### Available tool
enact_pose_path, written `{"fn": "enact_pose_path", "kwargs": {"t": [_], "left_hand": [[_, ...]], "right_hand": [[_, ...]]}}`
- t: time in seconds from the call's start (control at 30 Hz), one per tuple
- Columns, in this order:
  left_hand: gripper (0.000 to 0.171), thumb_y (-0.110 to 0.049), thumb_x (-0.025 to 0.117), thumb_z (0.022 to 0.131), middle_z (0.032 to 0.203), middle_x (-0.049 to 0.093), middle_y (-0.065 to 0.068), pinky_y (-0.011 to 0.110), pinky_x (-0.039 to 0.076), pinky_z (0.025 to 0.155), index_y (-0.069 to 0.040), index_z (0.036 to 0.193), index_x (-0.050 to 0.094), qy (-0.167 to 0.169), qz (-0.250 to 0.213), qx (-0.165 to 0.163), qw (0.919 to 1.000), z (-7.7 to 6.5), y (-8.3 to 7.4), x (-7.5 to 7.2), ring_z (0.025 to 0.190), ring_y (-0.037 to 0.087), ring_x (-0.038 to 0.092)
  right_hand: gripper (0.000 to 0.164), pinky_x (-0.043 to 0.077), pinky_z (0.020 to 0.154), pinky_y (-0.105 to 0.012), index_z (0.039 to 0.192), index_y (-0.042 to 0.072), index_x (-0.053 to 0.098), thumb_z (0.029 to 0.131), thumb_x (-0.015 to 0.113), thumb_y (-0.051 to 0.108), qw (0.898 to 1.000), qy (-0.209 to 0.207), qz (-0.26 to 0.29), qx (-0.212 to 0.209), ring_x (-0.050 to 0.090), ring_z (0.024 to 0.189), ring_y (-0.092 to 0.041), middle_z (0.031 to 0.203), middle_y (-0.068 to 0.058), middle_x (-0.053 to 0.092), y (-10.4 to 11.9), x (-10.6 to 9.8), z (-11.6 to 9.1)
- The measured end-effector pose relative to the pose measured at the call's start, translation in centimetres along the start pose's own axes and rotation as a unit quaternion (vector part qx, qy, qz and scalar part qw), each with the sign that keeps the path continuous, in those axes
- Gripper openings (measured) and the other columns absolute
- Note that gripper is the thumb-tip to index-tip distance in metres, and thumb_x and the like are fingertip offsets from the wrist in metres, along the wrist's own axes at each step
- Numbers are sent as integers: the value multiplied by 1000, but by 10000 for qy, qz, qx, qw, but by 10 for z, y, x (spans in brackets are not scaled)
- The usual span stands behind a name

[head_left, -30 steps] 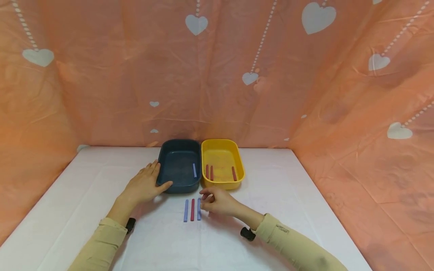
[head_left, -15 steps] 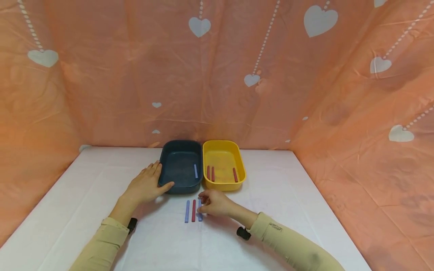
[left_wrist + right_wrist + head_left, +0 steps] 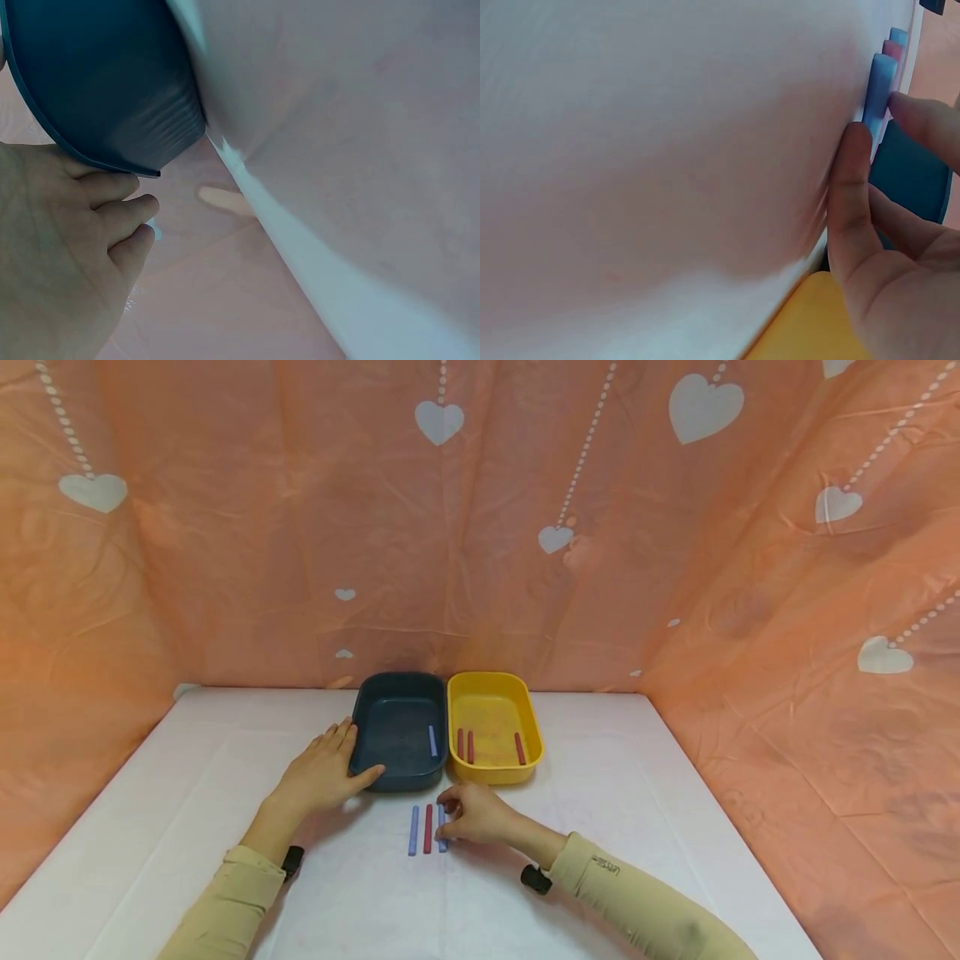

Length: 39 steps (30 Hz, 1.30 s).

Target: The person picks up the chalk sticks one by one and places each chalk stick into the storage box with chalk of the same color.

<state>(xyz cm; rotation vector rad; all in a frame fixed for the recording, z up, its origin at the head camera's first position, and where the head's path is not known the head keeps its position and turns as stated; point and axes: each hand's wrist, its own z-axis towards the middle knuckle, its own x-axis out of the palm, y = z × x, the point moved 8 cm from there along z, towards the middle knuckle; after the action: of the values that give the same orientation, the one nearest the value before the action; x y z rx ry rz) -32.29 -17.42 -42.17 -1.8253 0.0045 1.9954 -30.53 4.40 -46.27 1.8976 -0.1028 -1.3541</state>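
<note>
In the head view, my left hand [image 3: 318,772] rests at the near left corner of a dark blue tray [image 3: 401,781], fingers along its left side and thumb at the front rim. The left wrist view shows straight fingers [image 3: 120,217] touching the outside of the tray's wall. My right hand [image 3: 480,812] pinches the rightmost blue chalk-like stick [image 3: 880,86] between thumb and forefinger. That stick lies on the table, partly hidden by the fingers in the head view. Left of it lie a red stick [image 3: 428,828] and another blue stick [image 3: 413,831], roughly parallel.
A yellow tray [image 3: 495,774] stands against the blue tray's right side, with three red sticks [image 3: 520,748] in it. One blue stick [image 3: 432,741] lies inside the blue tray. The white-covered table [image 3: 622,793] ends at orange curtains with hearts.
My right hand has shifted slightly left, and its thumb and forefinger have come in around the rightmost blue stick. The left hand stays against the blue tray.
</note>
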Motion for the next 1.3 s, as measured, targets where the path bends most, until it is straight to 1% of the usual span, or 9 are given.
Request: {"fn": "enact_pose_path", "kwargs": {"t": [0.27,0.4,0.57,0.73,0.9,1.1,1.3], "left_hand": [[98,-59,58,99,162,28,37,63,25,122,19,152,32,-43,-99,-28,9999,-1,1,2,149,54,28],[99,-60,58,99,162,28,37,63,25,122,19,152,33,-46,-129,-28,9999,-2,1,1,150,54,28],[98,-59,59,99,161,28,37,63,25,122,19,152,33,-49,-128,-18,9999,-3,0,0,150,54,28],[99,-61,58,99,162,28,36,63,26,122,18,153,33,-58,-117,-23,9999,-2,1,1,150,53,28],[99,-61,58,99,162,27,36,62,26,122,18,153,32,-55,-87,-55,9999,0,3,3,150,53,28],[97,-57,61,99,161,28,37,63,27,121,19,152,33,-87,-126,-38,9999,-1,3,3,149,54,29],[98,-59,60,99,161,29,37,63,28,121,19,152,34,-121,-97,-33,9999,-1,3,2,149,54,30]], "right_hand": [[41,49,75,-21,117,5,73,82,90,20,9998,-106,128,-71,54,80,-10,92,4,63,-2,-1,0],[41,50,72,-20,116,4,72,82,90,16,9990,-207,392,-103,56,78,-9,93,4,64,-2,-1,-1],[37,52,67,-18,114,3,69,82,87,7,9961,-329,778,-238,57,74,-8,92,2,64,2,-2,-2],[33,54,64,-19,112,4,69,84,85,1,9928,-344,1136,-148,60,72,-11,93,1,62,4,0,-1],[33,54,64,-19,113,5,68,84,84,0,9916,-382,1227,-171,60,72,-11,94,0,62,6,1,-2],[34,54,62,-19,114,1,68,83,83,-3,9895,-479,1327,-314,60,70,-10,95,-1,61,8,1,-4],[36,55,61,-19,116,0,68,83,82,-3,9876,-593,1418,-311,60,71,-11,97,-2,60,8,0,-6]]}}
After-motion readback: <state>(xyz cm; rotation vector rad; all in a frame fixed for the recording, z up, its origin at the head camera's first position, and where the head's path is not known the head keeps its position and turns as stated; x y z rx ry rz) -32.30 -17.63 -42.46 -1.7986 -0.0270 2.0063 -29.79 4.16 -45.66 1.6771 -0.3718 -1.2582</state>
